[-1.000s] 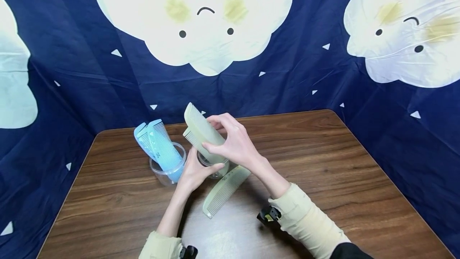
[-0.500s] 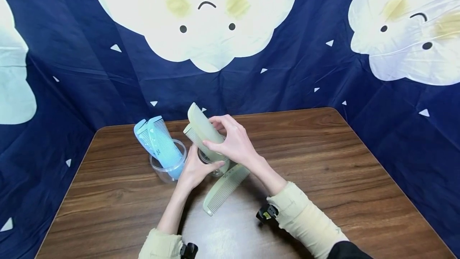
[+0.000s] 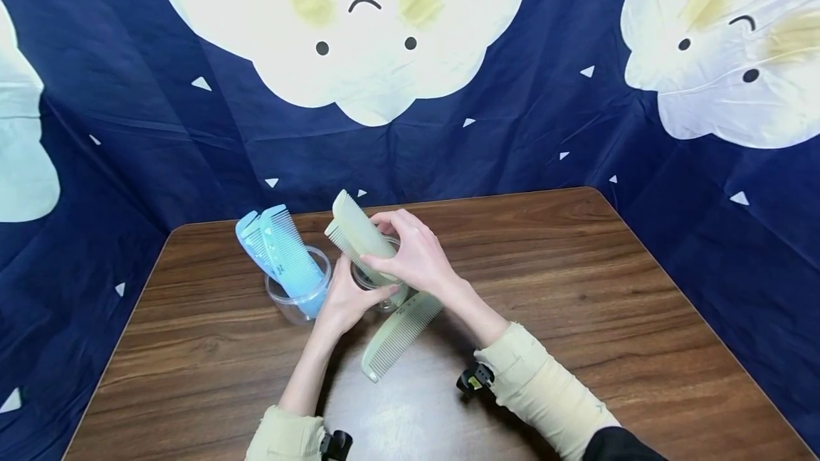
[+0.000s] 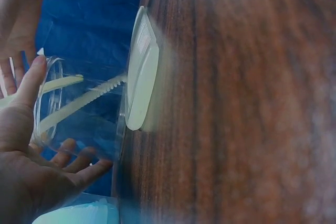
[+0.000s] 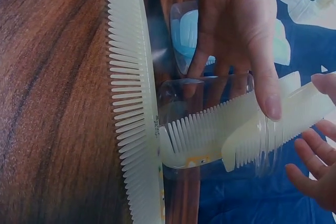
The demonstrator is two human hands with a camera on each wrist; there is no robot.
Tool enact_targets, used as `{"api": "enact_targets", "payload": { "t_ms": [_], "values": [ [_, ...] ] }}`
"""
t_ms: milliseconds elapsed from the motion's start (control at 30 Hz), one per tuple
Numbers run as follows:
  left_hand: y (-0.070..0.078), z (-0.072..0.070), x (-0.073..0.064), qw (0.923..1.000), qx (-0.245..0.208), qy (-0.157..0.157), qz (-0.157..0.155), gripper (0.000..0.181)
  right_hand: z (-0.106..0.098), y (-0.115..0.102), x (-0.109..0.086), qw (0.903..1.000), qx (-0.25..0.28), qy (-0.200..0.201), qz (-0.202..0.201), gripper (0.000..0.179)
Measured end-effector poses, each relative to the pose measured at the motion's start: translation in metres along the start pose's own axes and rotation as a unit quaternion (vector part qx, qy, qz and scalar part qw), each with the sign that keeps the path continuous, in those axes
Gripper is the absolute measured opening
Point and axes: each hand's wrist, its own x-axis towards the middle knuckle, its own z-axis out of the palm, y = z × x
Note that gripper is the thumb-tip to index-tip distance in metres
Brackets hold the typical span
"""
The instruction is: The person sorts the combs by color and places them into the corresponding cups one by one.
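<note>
My right hand (image 3: 419,251) pinches a pale green comb (image 3: 360,230) by its side, thumb in front and fingers behind. The comb's lower end is inside the mouth of a clear plastic jar (image 4: 100,114). A second pale green comb (image 5: 202,135) leans inside the same jar, its teeth showing through the wall. Around the jar's left side, near the rim, my left hand (image 3: 346,302) curls its fingers and thumb. In front of the jar another pale green comb (image 3: 400,336) lies flat on the table.
Left of my left hand stands another clear jar (image 3: 282,297) with blue combs (image 3: 288,255) leaning out of it. The brown wooden table (image 3: 576,319) ends at a dark blue cloth (image 3: 551,126) with white clouds behind.
The held comb has sunk a little lower into the jar as my right hand moved down slightly. My left hand keeps its grip, and the comb on the table stays put.
</note>
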Motion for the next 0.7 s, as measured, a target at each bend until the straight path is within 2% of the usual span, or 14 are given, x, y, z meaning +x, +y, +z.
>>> {"api": "enact_targets", "payload": {
  "t_ms": [133, 333, 533, 700],
  "values": [
    [-0.001, 0.001, 0.002, 0.9996, -0.018, -0.006, 0.019, 0.090, 0.002, 0.002, -0.001, 0.9999, -0.003, -0.009, 0.009, 0.054],
    [0.000, 0.000, 0.002, 0.9997, -0.019, -0.014, 0.010, 0.068, 0.003, 0.005, -0.003, 0.9999, 0.000, -0.009, 0.007, 0.056],
    [0.001, 0.000, 0.002, 0.9994, -0.022, -0.015, 0.020, 0.067, -0.001, 0.009, -0.007, 0.9998, -0.006, -0.017, 0.013, 0.055],
    [0.001, -0.001, 0.001, 0.9999, -0.008, -0.008, 0.008, 0.066, -0.006, 0.013, -0.009, 0.9996, -0.018, -0.022, 0.008, 0.055]
  ]
}}
